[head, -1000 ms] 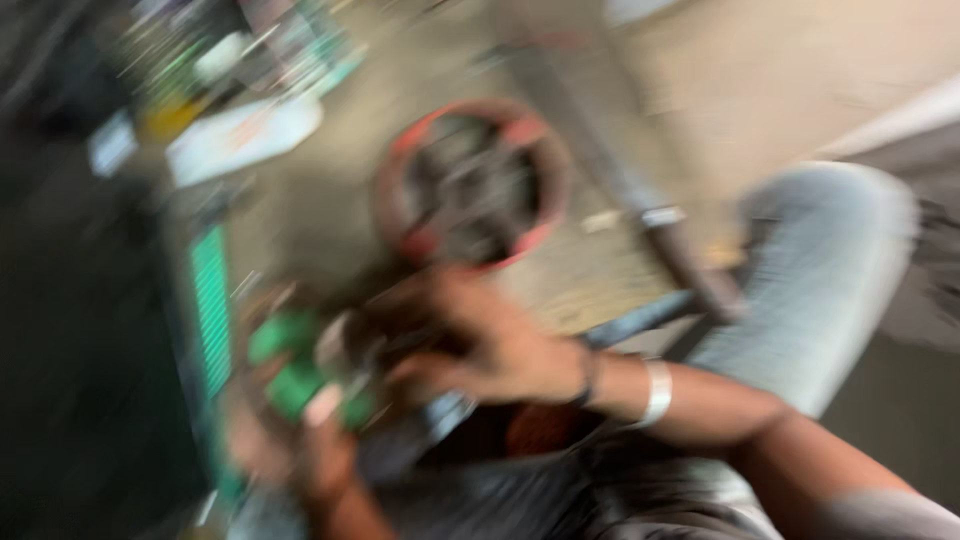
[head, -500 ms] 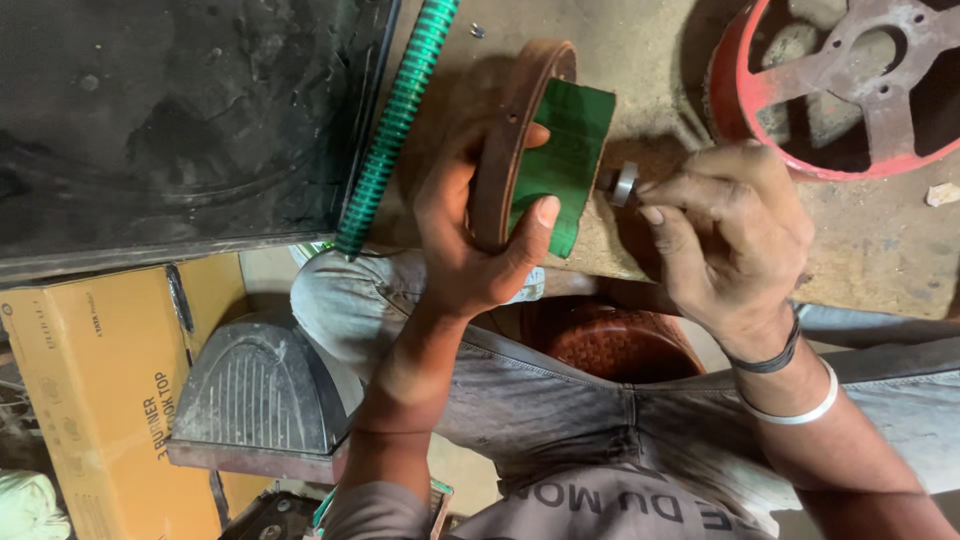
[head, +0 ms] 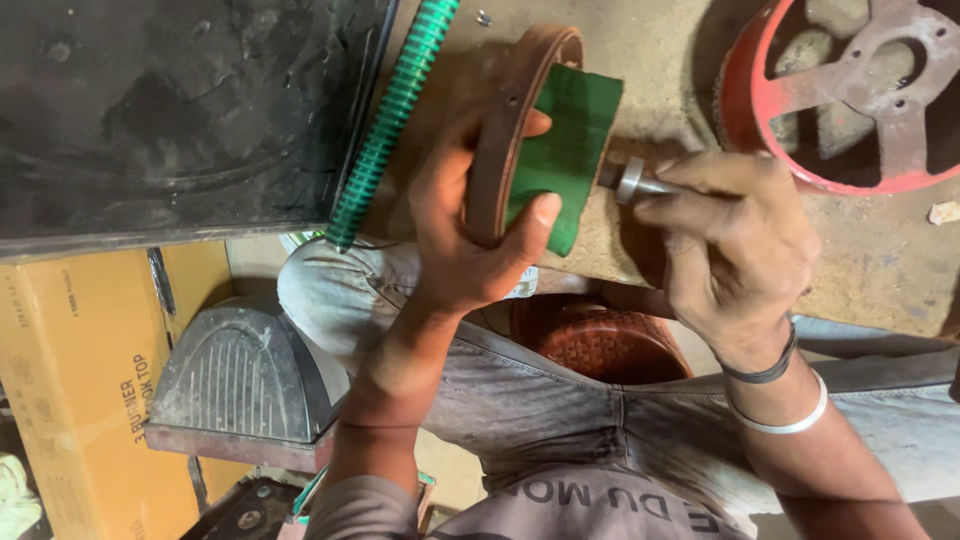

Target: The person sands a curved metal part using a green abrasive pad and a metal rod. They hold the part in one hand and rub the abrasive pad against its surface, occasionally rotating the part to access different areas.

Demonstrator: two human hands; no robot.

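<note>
My left hand (head: 470, 240) grips a curved brown metal shoe (head: 505, 130) with a green lining pad (head: 565, 150) pressed against it, thumb on the pad's lower edge. My right hand (head: 730, 250) is closed around a small metal tool with a round silver head (head: 628, 180), whose tip touches the right edge of the green pad. Both hands work over a dusty concrete floor, above my knees in grey trousers.
A red spoked wheel (head: 850, 90) lies at the top right. A green ribbed hose (head: 390, 115) runs along a black sheet (head: 180, 110) at the upper left. A yellow cardboard box (head: 80, 390), a grey ribbed cover (head: 240, 385) and a brown woven stool (head: 600, 345) sit below.
A second ago the view was blurred and swinging past the red wheel. It has since settled on the shoe and pad; my right hand's tool stays at the pad's edge.
</note>
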